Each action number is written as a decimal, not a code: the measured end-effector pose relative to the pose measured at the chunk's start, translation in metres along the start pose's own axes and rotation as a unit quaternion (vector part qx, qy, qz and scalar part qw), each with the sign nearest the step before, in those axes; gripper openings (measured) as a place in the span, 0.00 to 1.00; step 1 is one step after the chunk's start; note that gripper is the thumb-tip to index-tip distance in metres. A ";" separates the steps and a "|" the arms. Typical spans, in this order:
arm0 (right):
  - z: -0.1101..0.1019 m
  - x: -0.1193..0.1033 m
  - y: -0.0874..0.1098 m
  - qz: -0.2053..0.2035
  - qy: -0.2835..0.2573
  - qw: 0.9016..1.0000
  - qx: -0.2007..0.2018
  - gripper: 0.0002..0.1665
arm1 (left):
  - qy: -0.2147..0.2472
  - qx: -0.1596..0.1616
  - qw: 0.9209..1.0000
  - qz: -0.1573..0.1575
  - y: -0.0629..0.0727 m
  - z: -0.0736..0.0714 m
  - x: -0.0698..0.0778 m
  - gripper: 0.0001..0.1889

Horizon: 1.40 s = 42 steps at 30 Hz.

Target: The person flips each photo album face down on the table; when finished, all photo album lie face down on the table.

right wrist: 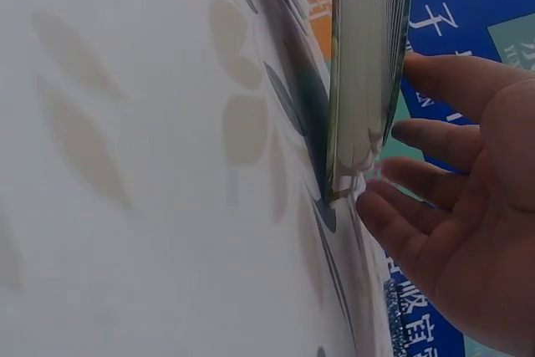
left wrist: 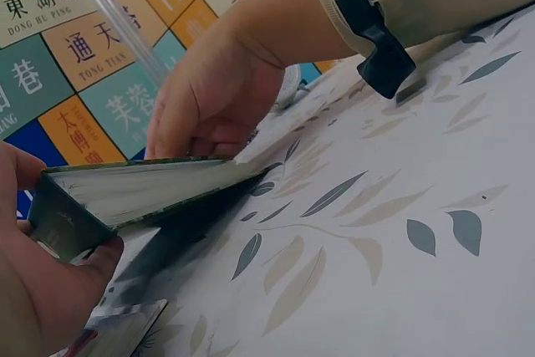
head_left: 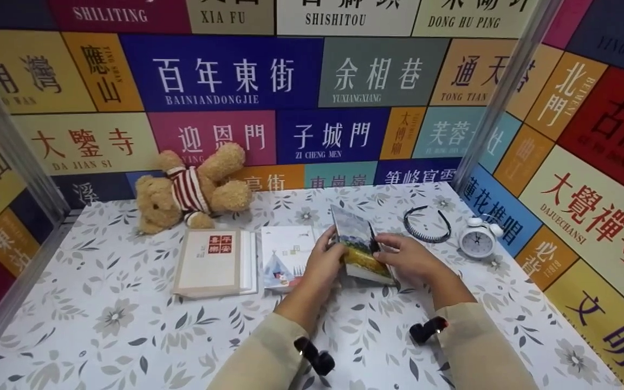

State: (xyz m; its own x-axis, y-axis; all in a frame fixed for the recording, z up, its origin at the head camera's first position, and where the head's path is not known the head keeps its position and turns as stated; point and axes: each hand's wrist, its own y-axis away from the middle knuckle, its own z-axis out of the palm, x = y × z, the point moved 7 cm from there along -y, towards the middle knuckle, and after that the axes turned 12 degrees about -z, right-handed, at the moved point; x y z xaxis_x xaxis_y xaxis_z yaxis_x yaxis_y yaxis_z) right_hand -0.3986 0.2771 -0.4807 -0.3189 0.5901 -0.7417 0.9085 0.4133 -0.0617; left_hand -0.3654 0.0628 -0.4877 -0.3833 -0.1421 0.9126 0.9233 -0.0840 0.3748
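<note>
Hardcover book (head_left: 359, 238) tilted between left hand (head_left: 324, 261) and right hand (head_left: 407, 257), over the tabletop (head_left: 193, 346).
Probably light, with stiff covers but pages liable to fan; best held by the spine. Gripped there on the left, thumb and fingers on opposite covers; at the opposite edge, right fingers loosely spread, barely touching.

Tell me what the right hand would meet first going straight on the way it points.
The held book: the right hand points at its cover, with fingertips touching or nearly so; the exact gap is hard to judge. Beyond it lies the left hand.
</note>
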 end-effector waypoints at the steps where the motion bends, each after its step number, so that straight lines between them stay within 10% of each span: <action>1: 0.000 -0.004 -0.001 -0.008 0.006 1.000 0.002 0.37 | 0.007 -0.005 1.000 -0.008 0.000 0.000 -0.001 0.37; 18: 0.013 -0.066 -0.002 -0.076 -0.101 0.990 0.056 0.32 | 0.053 -0.055 0.996 0.047 0.008 0.008 0.011 0.34; 29: 0.011 -0.076 0.003 -0.038 -0.261 0.960 0.091 0.37 | 0.045 -0.087 0.991 0.095 0.012 0.017 0.015 0.37; 42: -0.005 -0.068 0.002 -0.049 -0.232 0.961 0.140 0.31 | -0.008 -0.126 0.987 0.097 0.011 0.021 0.012 0.35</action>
State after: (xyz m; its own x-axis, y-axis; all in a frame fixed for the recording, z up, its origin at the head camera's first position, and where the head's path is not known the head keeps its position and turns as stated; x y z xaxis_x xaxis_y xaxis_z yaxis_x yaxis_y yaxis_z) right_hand -0.3763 0.2414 -0.4272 -0.3103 0.1590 -0.9372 0.9384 0.2090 -0.2752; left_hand -0.3590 0.0807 -0.4694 -0.1984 -0.1643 0.9662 0.9431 -0.3004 0.1426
